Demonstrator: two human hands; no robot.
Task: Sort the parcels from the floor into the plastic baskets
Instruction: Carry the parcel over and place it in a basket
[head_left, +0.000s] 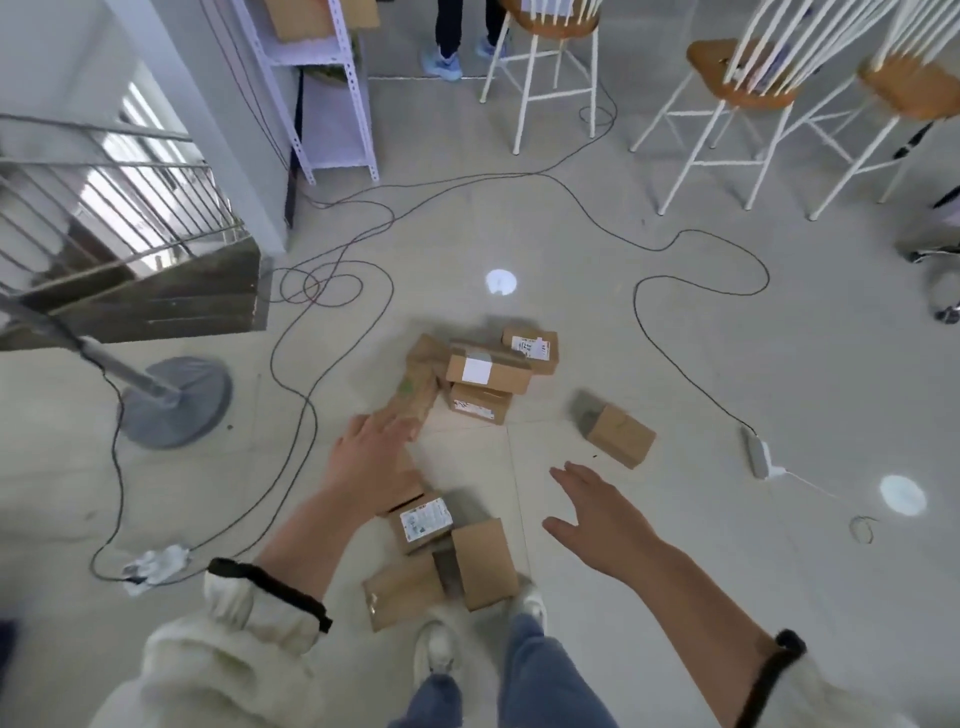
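Observation:
Several brown cardboard parcels lie on the pale floor. A far heap (480, 371) holds a long padded envelope and labelled boxes. One box (618, 434) lies alone to the right. Near my feet are a labelled box (426, 522), a plain box (485, 564) and a flat envelope (402, 595). My left hand (371, 462) reaches out with straight fingers over the near end of the long envelope, holding nothing. My right hand (597, 512) hovers open above bare floor, right of the near parcels. No plastic basket is in view.
Black cables (306, 415) loop across the floor to a power strip (757, 454). A fan base (174, 402) stands at left, a stair railing (104, 208) behind it. A shelf unit (332, 88) and white stools (727, 114) stand at the back, where a person's legs (457, 36) show.

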